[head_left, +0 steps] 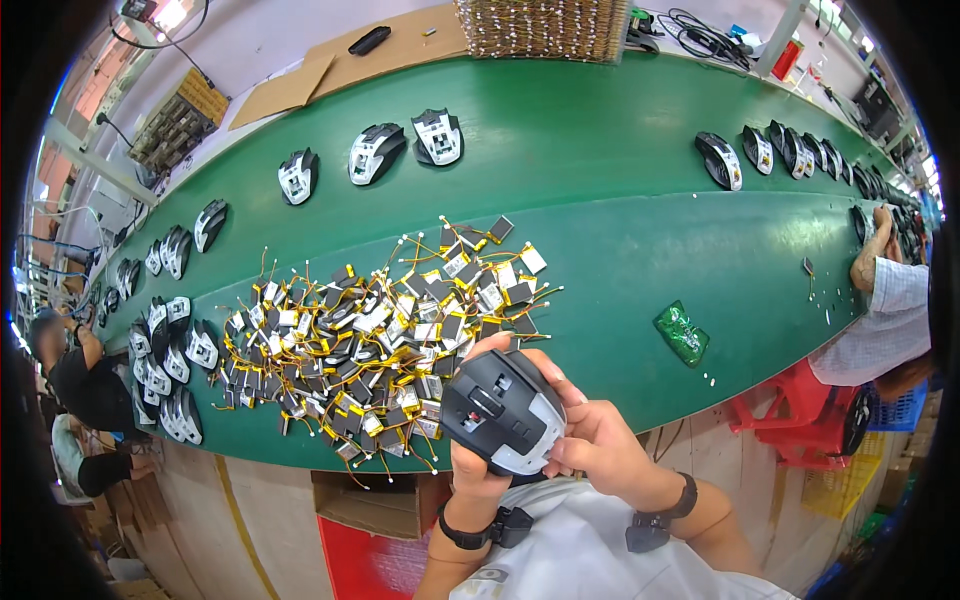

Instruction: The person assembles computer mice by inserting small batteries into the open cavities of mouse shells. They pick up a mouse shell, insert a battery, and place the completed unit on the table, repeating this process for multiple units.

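Note:
A black and grey computer mouse (503,412) is held up at the table's front edge, its top side with the scroll wheel facing me. My left hand (473,478) is closed round it from beneath, its fingertips showing past the far edge. With fingers pinched, my right hand (600,447) grips the grey end of the mouse at its near right side. Whether a small part sits between those fingertips is hidden. Just beyond and left of the mouse lies a big pile of small silver and black battery packs (370,335) with thin wires and white plugs.
Part-built mice stand on the green table (600,240) in a far row and in a cluster (165,360) at left. A green packet (683,333) lies to the right. Co-workers sit at the left (75,370) and right (890,300). A woven basket (545,30) stands at the back.

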`<state>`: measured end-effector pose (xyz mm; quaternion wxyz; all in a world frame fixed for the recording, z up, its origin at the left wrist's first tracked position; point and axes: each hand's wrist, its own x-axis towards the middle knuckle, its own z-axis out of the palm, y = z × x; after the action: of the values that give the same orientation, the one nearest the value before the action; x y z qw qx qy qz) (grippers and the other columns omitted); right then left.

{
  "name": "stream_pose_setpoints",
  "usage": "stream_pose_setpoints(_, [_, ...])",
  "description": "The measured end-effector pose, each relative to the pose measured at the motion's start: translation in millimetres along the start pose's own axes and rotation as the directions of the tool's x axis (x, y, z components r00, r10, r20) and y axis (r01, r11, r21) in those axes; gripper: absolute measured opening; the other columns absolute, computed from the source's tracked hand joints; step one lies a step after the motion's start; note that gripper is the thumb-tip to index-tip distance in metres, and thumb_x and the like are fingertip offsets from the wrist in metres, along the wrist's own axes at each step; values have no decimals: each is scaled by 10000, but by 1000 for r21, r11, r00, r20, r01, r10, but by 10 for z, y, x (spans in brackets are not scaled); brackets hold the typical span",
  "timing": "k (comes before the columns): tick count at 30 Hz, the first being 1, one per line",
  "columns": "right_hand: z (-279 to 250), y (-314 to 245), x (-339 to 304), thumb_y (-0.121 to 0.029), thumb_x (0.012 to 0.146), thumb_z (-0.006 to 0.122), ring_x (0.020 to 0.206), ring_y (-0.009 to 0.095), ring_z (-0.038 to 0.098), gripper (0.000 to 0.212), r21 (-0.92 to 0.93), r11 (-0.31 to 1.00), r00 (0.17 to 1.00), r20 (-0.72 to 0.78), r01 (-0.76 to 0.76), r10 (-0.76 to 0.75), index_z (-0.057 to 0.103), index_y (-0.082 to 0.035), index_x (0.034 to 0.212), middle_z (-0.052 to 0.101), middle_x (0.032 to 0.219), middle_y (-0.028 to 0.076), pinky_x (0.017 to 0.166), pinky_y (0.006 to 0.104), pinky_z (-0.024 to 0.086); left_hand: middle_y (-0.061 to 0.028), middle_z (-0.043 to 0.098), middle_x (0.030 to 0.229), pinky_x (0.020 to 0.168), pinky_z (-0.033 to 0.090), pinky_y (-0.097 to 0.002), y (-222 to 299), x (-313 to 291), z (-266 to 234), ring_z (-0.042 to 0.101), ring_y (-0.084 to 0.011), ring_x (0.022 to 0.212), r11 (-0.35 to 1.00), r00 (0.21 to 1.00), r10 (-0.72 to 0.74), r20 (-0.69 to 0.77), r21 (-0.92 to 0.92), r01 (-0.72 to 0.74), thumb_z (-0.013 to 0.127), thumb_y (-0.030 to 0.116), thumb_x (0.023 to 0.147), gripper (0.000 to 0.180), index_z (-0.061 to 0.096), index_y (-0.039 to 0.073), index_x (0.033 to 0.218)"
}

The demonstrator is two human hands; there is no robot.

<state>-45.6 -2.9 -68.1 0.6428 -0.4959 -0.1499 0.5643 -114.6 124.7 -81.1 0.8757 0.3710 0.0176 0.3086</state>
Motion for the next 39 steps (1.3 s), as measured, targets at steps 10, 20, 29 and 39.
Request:
stream_pose_setpoints(10, [-14, 71, -80, -114, 922, 612, 742, 76, 614, 195, 41, 995, 996, -11, 87, -87, 604, 27, 1057, 659, 836, 45, 636, 213, 452, -223, 526, 1055, 660, 566, -425, -42, 10, -5, 638, -362, 791, 999, 999, -18, 29, -48, 19, 590, 750, 778, 996, 275, 75, 1438])
stream_pose_setpoints(20, [-33, 79, -94, -95, 917, 620, 774, 118, 654, 218, 62, 996, 998, 12, 64, -65, 605, 53, 1076, 676, 861, 80, 687, 243, 522, -230, 531, 1042, 637, 572, -437, 22, 17, -9, 645, -376, 804, 999, 998, -35, 58, -37, 37, 602, 751, 771, 1001, 288, 66, 1431])
stream_pose_setpoints(29, [-53, 150, -94, -95, 913, 612, 758, 111, 652, 187, 53, 994, 995, 19, 95, -96, 615, 46, 1036, 685, 865, 79, 654, 238, 506, -228, 531, 1041, 657, 568, -435, 5, -32, 29, 639, -370, 806, 999, 998, -33, 58, -9, 34, 593, 758, 771, 989, 308, 67, 1417])
stream_pose_setpoints(39, [-112, -8, -103, -83, 902, 652, 756, 153, 666, 181, 6, 997, 997, -17, 75, -75, 622, 59, 1011, 687, 874, 130, 660, 258, 545, -207, 526, 1118, 680, 541, -400, -25, 42, -122, 622, -350, 843, 991, 997, 80, -22, -109, -82, 531, 694, 857, 891, 299, 59, 1438])
